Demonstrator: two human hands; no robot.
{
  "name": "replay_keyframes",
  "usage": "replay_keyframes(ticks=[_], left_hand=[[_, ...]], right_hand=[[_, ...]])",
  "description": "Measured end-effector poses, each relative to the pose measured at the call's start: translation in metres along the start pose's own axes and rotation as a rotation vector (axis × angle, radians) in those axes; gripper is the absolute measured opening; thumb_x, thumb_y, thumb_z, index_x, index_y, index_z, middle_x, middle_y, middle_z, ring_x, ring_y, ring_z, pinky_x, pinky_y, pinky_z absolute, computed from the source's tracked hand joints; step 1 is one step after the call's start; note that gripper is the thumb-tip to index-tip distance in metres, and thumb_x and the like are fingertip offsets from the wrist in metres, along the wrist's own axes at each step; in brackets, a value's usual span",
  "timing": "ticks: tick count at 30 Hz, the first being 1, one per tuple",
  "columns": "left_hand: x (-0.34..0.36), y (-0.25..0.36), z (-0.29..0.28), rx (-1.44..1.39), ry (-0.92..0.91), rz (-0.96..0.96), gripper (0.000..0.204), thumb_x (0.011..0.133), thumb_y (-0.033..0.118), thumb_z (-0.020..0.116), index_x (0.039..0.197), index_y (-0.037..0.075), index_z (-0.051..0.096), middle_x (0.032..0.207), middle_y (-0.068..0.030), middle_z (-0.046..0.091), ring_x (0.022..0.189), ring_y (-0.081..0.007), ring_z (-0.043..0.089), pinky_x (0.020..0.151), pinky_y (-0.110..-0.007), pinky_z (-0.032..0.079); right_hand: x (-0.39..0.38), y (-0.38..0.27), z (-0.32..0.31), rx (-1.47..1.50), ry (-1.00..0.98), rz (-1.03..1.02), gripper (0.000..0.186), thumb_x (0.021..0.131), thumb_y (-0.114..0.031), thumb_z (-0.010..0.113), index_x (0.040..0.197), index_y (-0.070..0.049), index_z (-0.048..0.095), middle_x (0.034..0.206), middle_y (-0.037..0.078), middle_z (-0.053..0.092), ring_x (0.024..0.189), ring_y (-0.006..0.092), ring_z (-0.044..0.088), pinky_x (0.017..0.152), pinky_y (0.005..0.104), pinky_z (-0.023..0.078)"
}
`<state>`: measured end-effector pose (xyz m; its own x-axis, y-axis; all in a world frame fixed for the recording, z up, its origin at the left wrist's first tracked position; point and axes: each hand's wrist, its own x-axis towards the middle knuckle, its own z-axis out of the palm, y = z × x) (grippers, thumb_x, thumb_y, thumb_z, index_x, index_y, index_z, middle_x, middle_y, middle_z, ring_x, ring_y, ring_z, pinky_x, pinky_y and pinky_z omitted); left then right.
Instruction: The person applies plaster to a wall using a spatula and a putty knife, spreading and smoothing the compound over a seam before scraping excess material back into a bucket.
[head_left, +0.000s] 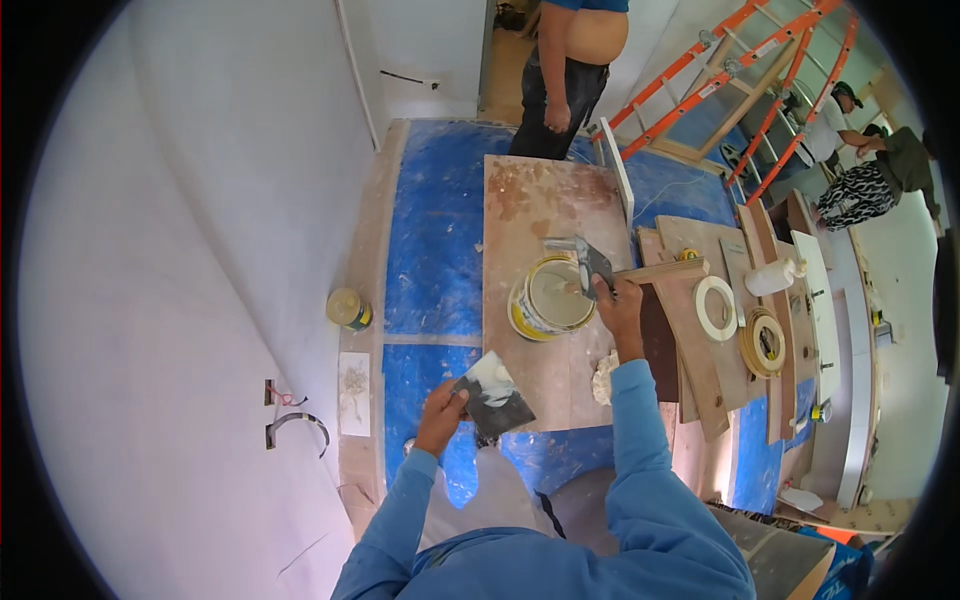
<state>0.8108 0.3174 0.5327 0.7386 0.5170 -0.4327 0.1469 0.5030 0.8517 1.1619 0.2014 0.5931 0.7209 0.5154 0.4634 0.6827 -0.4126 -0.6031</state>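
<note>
Holding two filling blades, one per hand, at an open bucket [520,316] of pale filler [556,292].

Pinching a flat dark blade [508,413] by its left edge in the left hand [439,418], fingers closed on it (pretty smeared with white paste [490,376], too), over the near-left corner of a stained plywood board [555,395]. Gripping a second blade [598,262] tight in the right hand [622,308], above the bucket's right rim; probably a broad putty knife, but hard to say, with its handle mostly covered. Seeing the bucket on that same board, near a crumpled whitish rag [604,378].
</note>
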Motion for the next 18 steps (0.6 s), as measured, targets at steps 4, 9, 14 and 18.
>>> replay_keyframes(ticks=[4, 9, 14, 18], left_hand=[[0.034, 0.006, 0.025, 0.159, 0.049, 0.043, 0.027, 0.1, 0.019, 0.051, 0.12, 0.002, 0.057, 0.1, -0.0047, 0.066, 0.087, -0.0125, 0.065, 0.07, -0.027, 0.055], [0.072, 0.002, 0.049, -0.002, 0.037, 0.035, 0.033, 0.1, 0.019, 0.049, 0.128, 0.003, 0.056, 0.105, -0.0056, 0.067, 0.085, -0.0119, 0.065, 0.069, -0.027, 0.054], [0.095, -0.008, 0.06, -0.042, 0.01, 0.075, 0.032, 0.098, 0.016, 0.051, 0.126, 0.004, 0.059, 0.101, -0.0037, 0.068, 0.08, -0.0096, 0.064, 0.065, -0.025, 0.051], [0.106, -0.006, 0.075, 0.124, -0.008, 0.066, 0.03, 0.095, 0.013, 0.054, 0.123, 0.005, 0.061, 0.092, -0.0017, 0.066, 0.075, -0.0084, 0.061, 0.063, -0.025, 0.051]], right_hand=[[0.004, -0.002, 0.005, -0.042, 0.062, 0.119, 0.024, 0.083, -0.018, 0.07, 0.076, 0.005, 0.067, 0.065, 0.021, 0.063, 0.061, 0.0352, 0.064, 0.059, 0.041, 0.047], [0.012, 0.013, -0.01, -0.023, 0.123, 0.31, 0.027, 0.081, -0.019, 0.072, 0.077, 0.007, 0.067, 0.065, 0.02, 0.065, 0.062, 0.0294, 0.065, 0.061, 0.0381, 0.048], [0.023, 0.009, -0.052, 0.158, 0.123, 0.392, 0.034, 0.081, -0.022, 0.075, 0.068, 0.007, 0.062, 0.059, 0.007, 0.059, 0.058, 0.0153, 0.055, 0.058, 0.0356, 0.044], [0.018, 0.036, -0.081, 0.13, 0.125, 0.412, 0.039, 0.082, -0.022, 0.075, 0.06, 0.001, 0.053, 0.057, -0.001, 0.048, 0.056, 0.0095, 0.043, 0.053, 0.0324, 0.035]])
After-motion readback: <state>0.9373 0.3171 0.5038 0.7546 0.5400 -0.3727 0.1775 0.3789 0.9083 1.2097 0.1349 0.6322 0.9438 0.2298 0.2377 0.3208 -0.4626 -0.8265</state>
